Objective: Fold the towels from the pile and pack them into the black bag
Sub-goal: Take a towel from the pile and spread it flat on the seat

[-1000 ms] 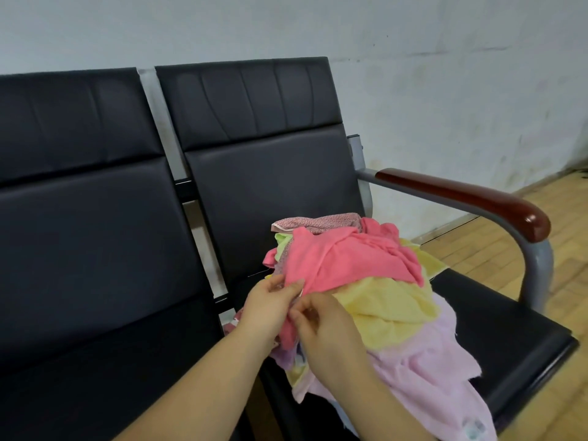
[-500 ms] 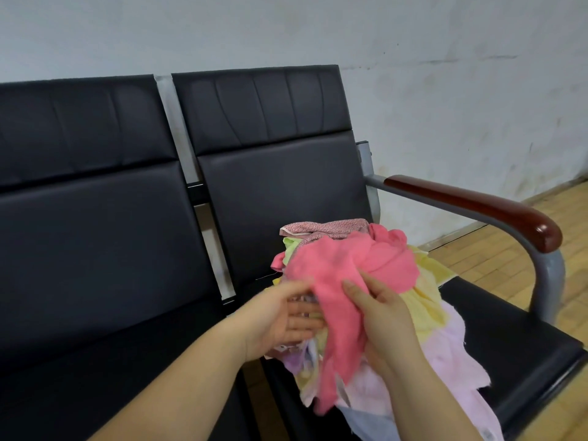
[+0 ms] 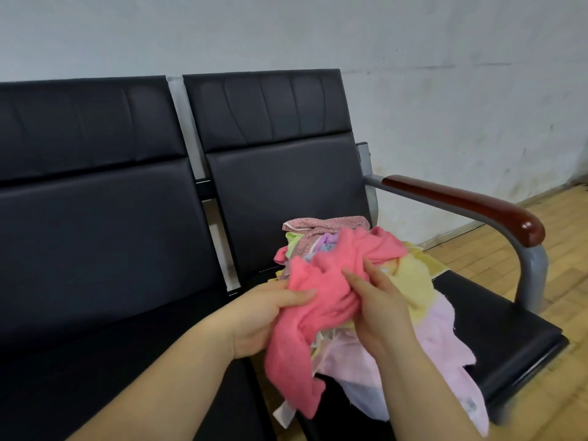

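Two hands grip one pink towel (image 3: 318, 300) just in front of the towel pile (image 3: 410, 281) on the right-hand black seat (image 3: 496, 326). The left hand (image 3: 264, 316) holds the towel's near edge, thumb curled over the cloth; the right hand (image 3: 378, 300) pinches bunched folds beside it, fingers bent into the fabric. The pile holds several towels, yellow, pale pink, lilac and a speckled one at the back; an exact count cannot be made. One wooden armrest (image 3: 471, 205) stands right of the pile.
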A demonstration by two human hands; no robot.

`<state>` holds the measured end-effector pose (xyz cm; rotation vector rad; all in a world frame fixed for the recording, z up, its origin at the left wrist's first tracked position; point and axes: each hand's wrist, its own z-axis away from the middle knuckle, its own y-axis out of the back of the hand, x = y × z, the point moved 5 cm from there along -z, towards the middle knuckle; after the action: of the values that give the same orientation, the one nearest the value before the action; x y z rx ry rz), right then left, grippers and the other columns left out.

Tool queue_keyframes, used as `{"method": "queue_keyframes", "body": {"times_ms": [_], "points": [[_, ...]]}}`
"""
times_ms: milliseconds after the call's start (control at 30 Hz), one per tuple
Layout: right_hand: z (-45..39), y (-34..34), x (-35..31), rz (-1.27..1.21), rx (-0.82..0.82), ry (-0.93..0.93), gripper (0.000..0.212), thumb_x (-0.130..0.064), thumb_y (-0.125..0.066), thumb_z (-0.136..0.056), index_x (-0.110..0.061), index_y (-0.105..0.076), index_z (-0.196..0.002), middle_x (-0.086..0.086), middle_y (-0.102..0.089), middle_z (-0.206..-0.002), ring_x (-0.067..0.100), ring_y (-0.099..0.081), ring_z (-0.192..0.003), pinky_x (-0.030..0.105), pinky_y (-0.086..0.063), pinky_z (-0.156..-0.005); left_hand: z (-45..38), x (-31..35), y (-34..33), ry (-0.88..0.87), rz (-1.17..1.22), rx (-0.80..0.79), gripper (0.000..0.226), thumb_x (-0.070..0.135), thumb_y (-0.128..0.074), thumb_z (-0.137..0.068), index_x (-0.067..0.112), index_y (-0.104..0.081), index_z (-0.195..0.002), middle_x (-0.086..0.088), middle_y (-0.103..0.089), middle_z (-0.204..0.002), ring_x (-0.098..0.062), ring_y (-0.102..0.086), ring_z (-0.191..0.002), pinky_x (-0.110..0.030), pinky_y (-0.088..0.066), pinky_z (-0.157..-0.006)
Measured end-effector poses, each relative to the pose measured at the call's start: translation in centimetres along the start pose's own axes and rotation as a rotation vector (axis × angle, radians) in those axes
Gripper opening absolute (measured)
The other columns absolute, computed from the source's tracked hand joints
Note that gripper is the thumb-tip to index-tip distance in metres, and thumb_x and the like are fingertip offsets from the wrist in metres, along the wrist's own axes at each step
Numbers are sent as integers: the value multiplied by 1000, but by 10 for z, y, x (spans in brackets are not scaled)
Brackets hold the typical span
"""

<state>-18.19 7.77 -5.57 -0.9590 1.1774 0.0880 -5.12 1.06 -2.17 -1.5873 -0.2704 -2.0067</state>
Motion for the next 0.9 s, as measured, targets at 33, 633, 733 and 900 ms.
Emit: {"method": "queue_keyframes", "body": {"times_ms": [33,633,733,900], "points": [[6,-8,3,35,-59,-7,55,1,-62,-85,-11,-48,-137,10,-63,-124,24,-63,-110,41,-49,-98,5,0,9,7,42,46,46,23,-62,-76,5,-63,-119,-18,-67,-117,-29,-66,-100,-38,-53,-89],[171,-141,170,715,-784,-207,54,-22,-74,-78,-23,-58,-130,-10,-60,-126,4,-56,-114,29,-45,-103,202,-97,182,-24,133,587,36,25,-56,-92,7,-61,-123,-13,-69,-115,-28,-65,-108,-40,-50,-91],[193,-146,196,853,-909,-251,56,-12,-71,-83,-14,-53,-135,-10,-53,-135,5,-51,-121,28,-39,-108,224,-123,211,-64,44,727,77,48,-72,-71,29,-43,-140,5,-54,-136,-18,-56,-120,-42,-42,-105],[205,-144,211,1241,-1101,-180,31,-18,-65,-89,-10,-64,-119,-6,-67,-108,12,-60,-101,27,-46,-91,221,-158,210,-86,-423,714,59,43,-58,-91,44,-30,-144,11,-23,-152,-3,-23,-138,-25,-19,-115]]}}
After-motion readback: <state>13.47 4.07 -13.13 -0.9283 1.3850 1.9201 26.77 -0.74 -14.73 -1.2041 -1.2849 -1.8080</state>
